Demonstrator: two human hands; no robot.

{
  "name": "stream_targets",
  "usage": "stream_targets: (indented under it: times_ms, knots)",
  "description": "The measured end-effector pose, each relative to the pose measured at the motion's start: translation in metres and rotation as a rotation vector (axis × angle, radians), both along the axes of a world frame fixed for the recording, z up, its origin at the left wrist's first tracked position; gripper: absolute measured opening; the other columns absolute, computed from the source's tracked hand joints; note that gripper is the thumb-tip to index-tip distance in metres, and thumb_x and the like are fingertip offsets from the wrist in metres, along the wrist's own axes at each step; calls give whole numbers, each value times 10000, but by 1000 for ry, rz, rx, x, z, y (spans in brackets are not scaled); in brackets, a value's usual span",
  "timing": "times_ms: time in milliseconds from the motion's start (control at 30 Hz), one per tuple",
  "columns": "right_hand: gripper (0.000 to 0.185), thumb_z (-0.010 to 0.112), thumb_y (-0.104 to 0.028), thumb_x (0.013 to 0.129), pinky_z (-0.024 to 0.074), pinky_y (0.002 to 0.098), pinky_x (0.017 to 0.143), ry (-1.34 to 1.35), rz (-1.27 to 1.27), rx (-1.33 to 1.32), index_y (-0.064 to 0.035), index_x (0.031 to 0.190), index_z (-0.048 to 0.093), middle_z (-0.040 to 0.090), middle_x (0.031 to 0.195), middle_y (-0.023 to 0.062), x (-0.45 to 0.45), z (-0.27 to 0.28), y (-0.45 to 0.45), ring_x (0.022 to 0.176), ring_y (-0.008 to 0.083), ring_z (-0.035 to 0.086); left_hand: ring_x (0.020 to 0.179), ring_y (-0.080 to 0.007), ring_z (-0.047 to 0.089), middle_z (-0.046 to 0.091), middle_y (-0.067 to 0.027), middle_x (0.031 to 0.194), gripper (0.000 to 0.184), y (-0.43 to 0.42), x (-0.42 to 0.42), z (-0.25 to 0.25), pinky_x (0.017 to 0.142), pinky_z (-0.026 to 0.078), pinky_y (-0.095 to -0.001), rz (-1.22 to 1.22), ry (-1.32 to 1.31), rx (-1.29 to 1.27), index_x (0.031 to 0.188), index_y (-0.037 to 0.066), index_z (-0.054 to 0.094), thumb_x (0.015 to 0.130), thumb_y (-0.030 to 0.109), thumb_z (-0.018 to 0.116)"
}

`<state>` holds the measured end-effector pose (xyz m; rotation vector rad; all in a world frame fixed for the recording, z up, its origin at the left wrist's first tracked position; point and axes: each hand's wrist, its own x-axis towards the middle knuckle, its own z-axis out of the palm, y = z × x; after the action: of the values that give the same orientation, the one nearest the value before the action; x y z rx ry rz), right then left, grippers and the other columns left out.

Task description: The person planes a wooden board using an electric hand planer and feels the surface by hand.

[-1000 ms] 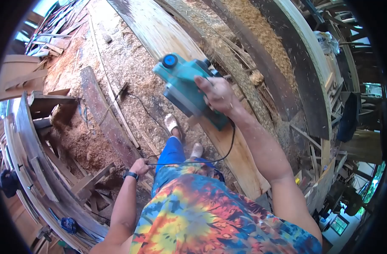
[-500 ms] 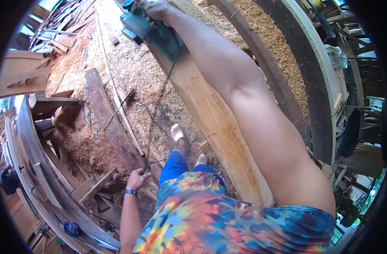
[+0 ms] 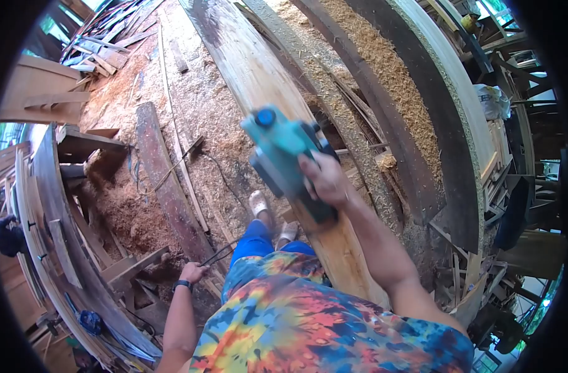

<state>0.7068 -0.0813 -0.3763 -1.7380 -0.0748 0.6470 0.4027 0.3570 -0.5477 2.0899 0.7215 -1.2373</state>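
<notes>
A teal electric planer [image 3: 285, 149], a little blurred by motion, is over the long pale plank [image 3: 259, 74] near its lower half. My right hand [image 3: 326, 180] is wrapped round the planer's handle; whether its sole touches the wood cannot be made out. Down to the left, my left hand [image 3: 192, 272], with a watch on the wrist, grips a dark power cord [image 3: 222, 252]. That cord runs off toward my legs and the plank. The plank's far end looks dark and rough, while its near part is smooth and yellowish.
Sawdust and shavings [image 3: 203, 105] cover the ground. A reddish board [image 3: 159, 180] lies to the left, and dark slabs [image 3: 371, 112] heaped with shavings stand on the right. Scrap wood [image 3: 103, 56] is piled at the far left. My shoes [image 3: 259, 202] are beside the plank.
The planer, in my right hand, has come back along the plank from its far part toward my body. My right arm is now bent. My left hand still holds the cord.
</notes>
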Motion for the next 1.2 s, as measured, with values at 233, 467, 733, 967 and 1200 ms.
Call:
stream_targets:
  times_ms: [233, 467, 733, 967, 1200]
  knots:
    - [714, 584, -751, 855, 442, 272, 520, 62, -88, -128, -39, 909, 604, 574, 639, -9, -215, 10, -122, 568, 80, 552, 807, -237, 724, 757, -134, 838, 416, -37, -7, -26, 765, 544, -375, -40, 95, -155, 887, -6, 766, 839, 408, 767]
    - [723, 663, -675, 874, 541, 335, 746, 91, -2, -174, 17, 1082, 657, 713, 838, 133, -195, 15, -118, 824, 161, 694, 895, -363, 708, 729, -236, 903, 527, -62, 48, -17, 813, 532, -444, -214, 91, -101, 916, -24, 754, 823, 494, 742]
    - [534, 637, -520, 959, 528, 358, 712, -44, -51, -89, 6, 1046, 657, 691, 792, 148, -30, 15, -5, 768, 176, 662, 821, -303, 712, 730, -195, 821, 479, -17, 79, -46, 779, 531, -417, -172, 75, -104, 894, -17, 763, 821, 456, 750]
    - [501, 603, -553, 980, 376, 226, 443, -161, -67, 0, -66, 866, 620, 511, 573, -47, 154, 6, 103, 491, 32, 477, 744, -212, 708, 742, -124, 781, 399, 33, 118, -54, 719, 534, -365, 22, 39, -120, 869, -4, 770, 834, 393, 776]
    - [541, 587, -585, 973, 398, 266, 423, -179, -60, 25, -57, 873, 643, 546, 576, -5, 338, -3, 203, 446, 83, 501, 676, -166, 646, 722, -102, 755, 374, 60, 195, -21, 657, 496, -339, 140, 53, -130, 813, 1, 742, 863, 370, 764]
